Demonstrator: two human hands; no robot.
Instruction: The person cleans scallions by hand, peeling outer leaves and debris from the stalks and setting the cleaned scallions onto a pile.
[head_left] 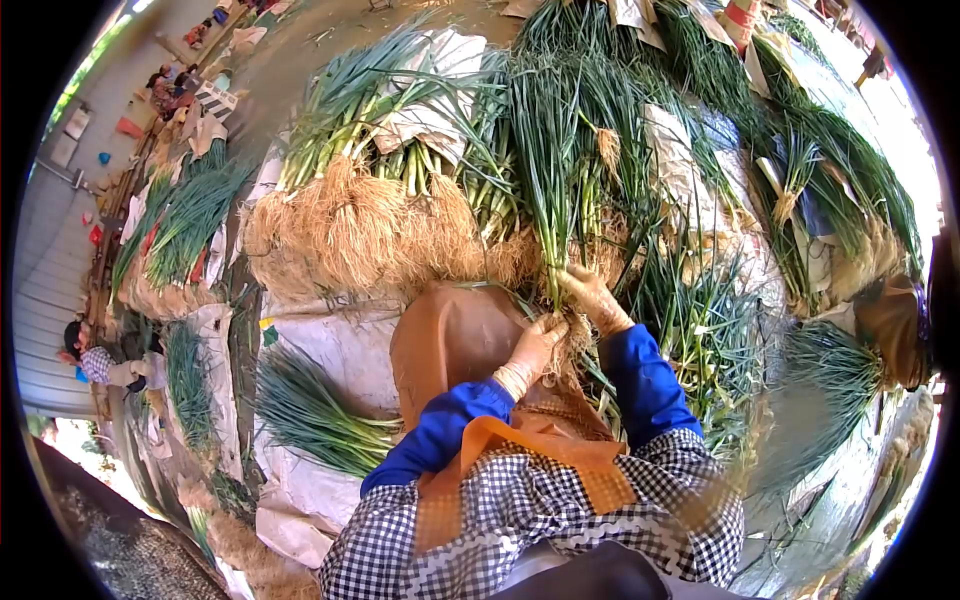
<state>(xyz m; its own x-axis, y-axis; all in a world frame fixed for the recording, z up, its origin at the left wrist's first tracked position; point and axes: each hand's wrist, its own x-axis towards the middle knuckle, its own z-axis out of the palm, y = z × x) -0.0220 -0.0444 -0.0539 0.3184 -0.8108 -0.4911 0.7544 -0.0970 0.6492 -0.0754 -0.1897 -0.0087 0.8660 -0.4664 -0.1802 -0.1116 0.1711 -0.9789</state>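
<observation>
A bunch of green onions (548, 190) stands upright in front of me, leaves pointing away and stringy roots hanging toward my lap. My right hand (594, 297) is closed around its pale lower stems. Lower and to the left, my left hand (532, 352) has its fingers pressed together at the root end; some of the stem bases are hidden behind them. Tan roots (575, 345) hang between my two hands, over the brown apron (455, 335) on my lap. Both hands seem to be in thin, pale gloves.
A heap of green onions with thick tan roots (350, 230) lies just ahead. Loose green onions (715, 350) are on my right, and another bunch (320, 415) rests on white sheeting (345, 345) at left. Other people (100, 365) sit at the far left; one (895, 325) is at right.
</observation>
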